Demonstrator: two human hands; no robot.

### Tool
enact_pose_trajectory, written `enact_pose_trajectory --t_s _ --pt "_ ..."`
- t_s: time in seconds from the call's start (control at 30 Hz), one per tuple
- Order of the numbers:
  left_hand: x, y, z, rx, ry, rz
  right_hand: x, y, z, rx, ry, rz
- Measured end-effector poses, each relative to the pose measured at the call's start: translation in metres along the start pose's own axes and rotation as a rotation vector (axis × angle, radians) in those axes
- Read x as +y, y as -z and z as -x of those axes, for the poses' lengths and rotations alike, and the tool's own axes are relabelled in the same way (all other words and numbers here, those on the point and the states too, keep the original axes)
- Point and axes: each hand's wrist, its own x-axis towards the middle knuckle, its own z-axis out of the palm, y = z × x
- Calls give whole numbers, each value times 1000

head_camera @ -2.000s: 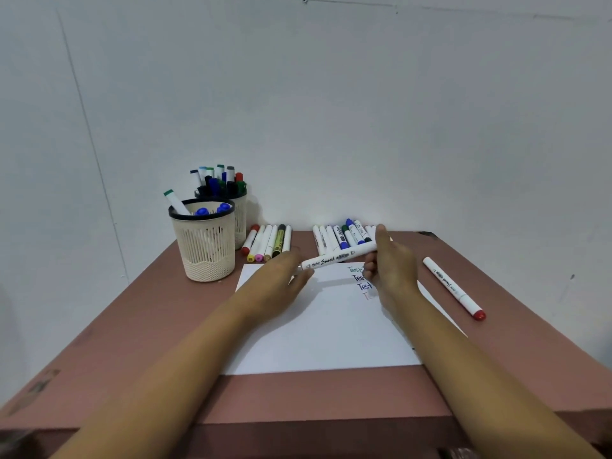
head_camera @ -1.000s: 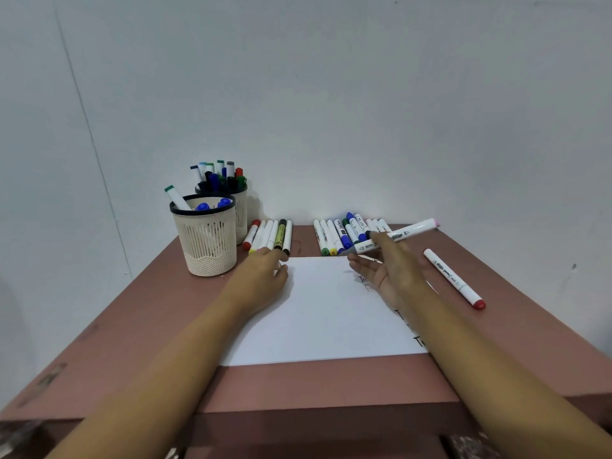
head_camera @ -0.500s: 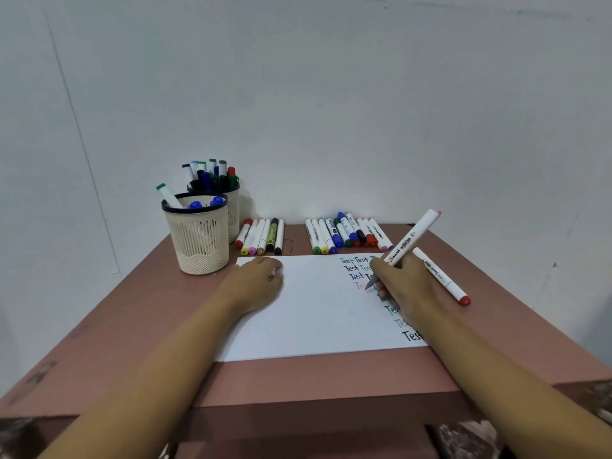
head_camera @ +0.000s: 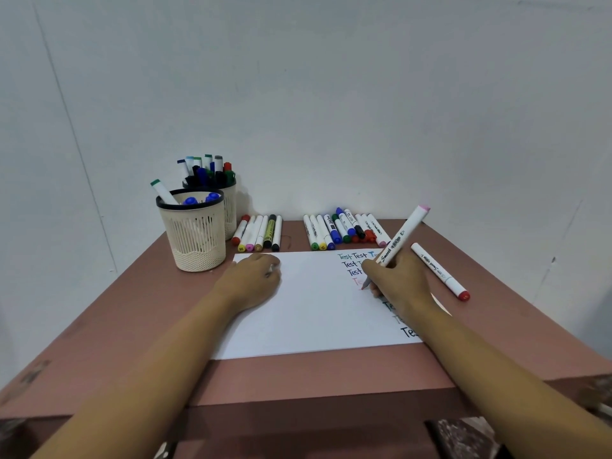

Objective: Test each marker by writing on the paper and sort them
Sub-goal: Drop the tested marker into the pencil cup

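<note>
A white sheet of paper (head_camera: 308, 313) lies on the brown table, with "Test" written several times along its right side. My right hand (head_camera: 399, 281) grips a white marker (head_camera: 402, 238) with a pink end, its tip touching the paper beside a faint pink "Te". My left hand (head_camera: 253, 281) rests curled on the paper's upper left part, and something small and pale shows between its fingers. Two rows of markers lie at the back: a left row (head_camera: 260, 233) and a right row (head_camera: 341, 230). A red-capped marker (head_camera: 438, 271) lies right of the paper.
Two mesh cups stand at the back left: the near cup (head_camera: 193, 241) holds a few markers, the far cup (head_camera: 227, 207) holds several. The wall rises just behind the table. The table's front edge (head_camera: 318, 392) is near my arms.
My right hand swung the pink-ended marker from level in front of me to upright, then lowered its tip to the paper. My left hand let go of it and settled on the paper.
</note>
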Motion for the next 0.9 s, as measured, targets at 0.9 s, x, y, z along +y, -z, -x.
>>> enact_pose_trajectory --t_s 0.9 --pt "-2 -1 -2 5 -1 -1 0 2 2 36 12 17"
